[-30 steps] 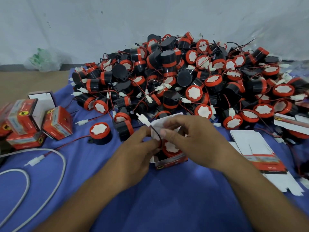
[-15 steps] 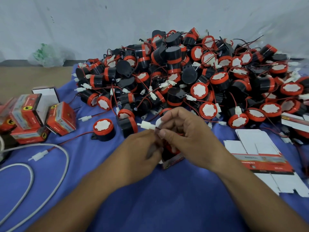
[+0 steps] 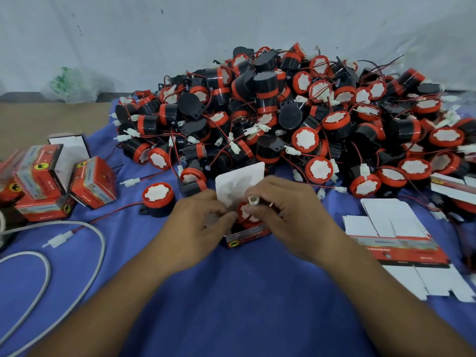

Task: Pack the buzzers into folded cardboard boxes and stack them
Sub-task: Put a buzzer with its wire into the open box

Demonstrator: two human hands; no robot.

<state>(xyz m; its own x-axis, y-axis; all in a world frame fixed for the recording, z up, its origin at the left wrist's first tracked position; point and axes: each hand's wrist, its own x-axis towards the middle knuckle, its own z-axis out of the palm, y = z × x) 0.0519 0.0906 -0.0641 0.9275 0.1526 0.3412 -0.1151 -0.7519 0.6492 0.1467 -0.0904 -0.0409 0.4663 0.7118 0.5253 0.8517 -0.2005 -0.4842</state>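
Left hand (image 3: 195, 228) and right hand (image 3: 291, 220) hold buzzer (image 3: 245, 214) inside box (image 3: 247, 237).

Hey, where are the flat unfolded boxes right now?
In the head view, the flat boxes lie on the blue cloth at the right, just past the right hand and in front of the buzzer pile.

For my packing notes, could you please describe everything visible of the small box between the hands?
The small cardboard box is red outside with a printed band and a yellow emblem, white inside. It stands on the blue cloth, white flap raised behind, a red-and-white buzzer inside. The left hand grips its left edge; the right hand pinches a white connector above it.
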